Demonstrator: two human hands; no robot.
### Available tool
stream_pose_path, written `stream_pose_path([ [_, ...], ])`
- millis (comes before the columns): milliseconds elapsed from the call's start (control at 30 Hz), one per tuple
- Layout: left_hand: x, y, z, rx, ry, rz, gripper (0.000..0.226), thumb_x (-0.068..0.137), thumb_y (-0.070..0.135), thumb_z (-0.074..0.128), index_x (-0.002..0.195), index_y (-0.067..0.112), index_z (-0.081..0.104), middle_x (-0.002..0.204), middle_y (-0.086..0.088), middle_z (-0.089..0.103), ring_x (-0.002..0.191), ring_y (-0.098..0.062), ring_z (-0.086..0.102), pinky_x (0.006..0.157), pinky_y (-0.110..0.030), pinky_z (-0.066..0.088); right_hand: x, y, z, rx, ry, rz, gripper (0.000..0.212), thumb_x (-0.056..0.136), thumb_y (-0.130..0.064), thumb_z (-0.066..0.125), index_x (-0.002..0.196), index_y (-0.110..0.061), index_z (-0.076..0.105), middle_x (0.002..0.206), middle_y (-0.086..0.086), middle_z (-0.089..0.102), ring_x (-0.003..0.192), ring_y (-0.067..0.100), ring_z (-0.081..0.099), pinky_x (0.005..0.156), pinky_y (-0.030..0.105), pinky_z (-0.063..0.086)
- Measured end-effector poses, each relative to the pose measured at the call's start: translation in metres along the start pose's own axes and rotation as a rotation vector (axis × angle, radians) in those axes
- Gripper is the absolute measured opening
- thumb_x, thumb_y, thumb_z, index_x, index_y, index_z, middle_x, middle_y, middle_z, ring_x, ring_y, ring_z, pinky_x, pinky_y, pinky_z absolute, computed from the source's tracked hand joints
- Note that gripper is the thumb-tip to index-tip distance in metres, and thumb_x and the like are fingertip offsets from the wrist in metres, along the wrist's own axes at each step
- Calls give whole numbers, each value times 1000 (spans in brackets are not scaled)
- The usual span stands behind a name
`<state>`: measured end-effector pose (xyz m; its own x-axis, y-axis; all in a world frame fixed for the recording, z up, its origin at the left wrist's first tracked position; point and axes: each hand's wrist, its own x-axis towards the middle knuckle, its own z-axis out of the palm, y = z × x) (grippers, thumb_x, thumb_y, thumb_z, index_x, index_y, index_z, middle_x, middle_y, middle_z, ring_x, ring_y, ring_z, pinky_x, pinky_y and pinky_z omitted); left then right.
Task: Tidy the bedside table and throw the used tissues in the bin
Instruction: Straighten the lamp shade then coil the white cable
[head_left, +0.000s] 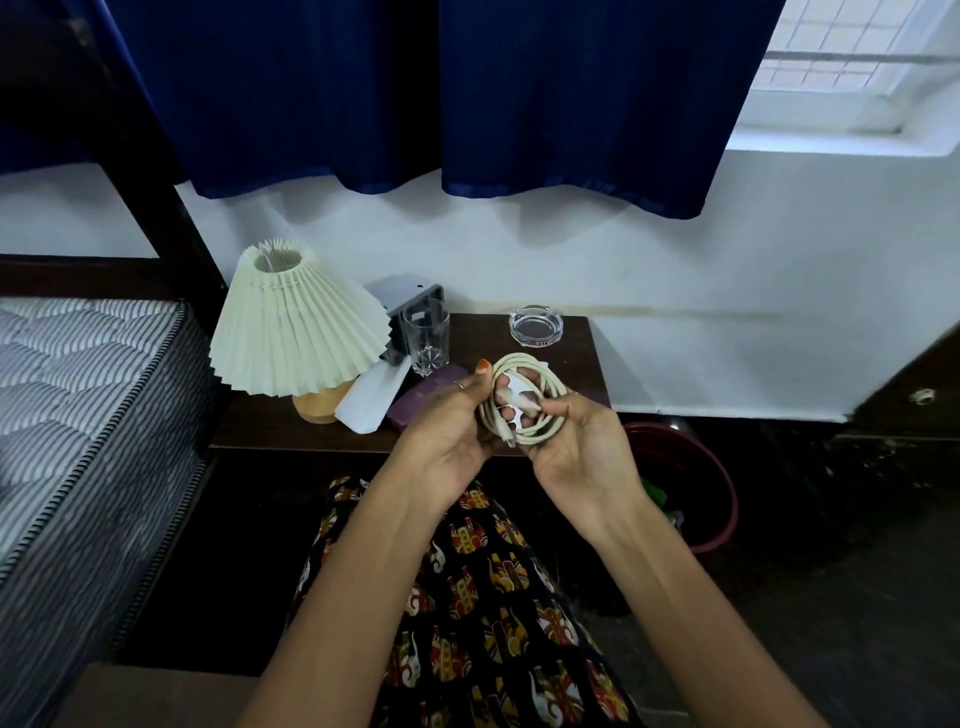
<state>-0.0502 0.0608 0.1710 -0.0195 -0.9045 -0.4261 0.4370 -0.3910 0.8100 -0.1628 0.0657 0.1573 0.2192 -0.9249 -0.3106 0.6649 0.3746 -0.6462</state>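
Both hands, left hand (451, 422) and right hand (567, 441), grip coiled cable (524, 400) mid-frame; I'd expect loops springing loose if grip slackens

A bedroom in a home is shown. A striped quilted mattress (78, 395) on a dark bed frame is seen against the left edge of a dark wooden bedside counter (582, 358). A cream pleated-shade lamp with a wooden base (291, 332) stands at the counter's left side, and dark blue curtains (415, 93) hang over a barred window (852, 67).
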Motion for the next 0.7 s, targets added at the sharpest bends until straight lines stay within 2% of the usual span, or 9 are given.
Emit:
stream_pose_path([
  [67, 0, 0, 0, -28, -5, -27, 28, 98, 24, 45, 76, 13, 57, 54, 3, 57, 55, -14, 57, 60, -31, 48, 0, 0, -2, -24, -15, -7, 41, 76, 1, 41, 113, 4, 58, 95, 16, 65, 89, 23, 60, 87, 33, 48],
  [167, 2, 0, 0, -29, 34, -58, 29, 99, 26, 44, 75, 15, 57, 54, 5, 53, 45, -9, 52, 48, -21, 48, 1, 1, -3, -142, -10, -54, 35, 79, 4, 39, 107, 1, 61, 96, 14, 64, 86, 21, 61, 76, 31, 52],
  [300, 3, -1, 2, -65, 76, -62, 32, 100, 27, 41, 74, 15, 56, 57, 4, 48, 47, -8, 47, 54, -23, 44, 0, 4, -4, -302, 12, -70, 37, 81, 6, 45, 117, 8, 56, 93, 11, 66, 80, 17, 62, 70, 28, 50],
  [467, 12, -4, 3, -118, 154, -28, 31, 100, 25, 41, 75, 11, 55, 60, 0, 44, 52, -11, 44, 55, -26, 43, 3, 8, -7, -390, -33, -110, 39, 81, 15, 52, 113, -7, 58, 84, 2, 71, 76, 10, 68, 68, 22, 56],
  [567, 20, -10, 0, -114, 179, -33, 32, 100, 24, 41, 75, 11, 55, 60, 0, 46, 51, -11, 46, 56, -27, 46, 9, 9, -13, -470, 16, -148, 45, 80, 16, 53, 116, -12, 55, 88, 0, 72, 79, 9, 69, 71, 23, 57],
  [700, 35, -25, -1, -87, 202, -76, 31, 100, 24, 43, 75, 11, 56, 58, -1, 54, 40, -7, 53, 55, -26, 49, 20, 10, -32, -661, 137, -151, 54, 80, 12, 56, 127, -13, 46, 101, 2, 71, 87, 12, 68, 72, 24, 53],
])
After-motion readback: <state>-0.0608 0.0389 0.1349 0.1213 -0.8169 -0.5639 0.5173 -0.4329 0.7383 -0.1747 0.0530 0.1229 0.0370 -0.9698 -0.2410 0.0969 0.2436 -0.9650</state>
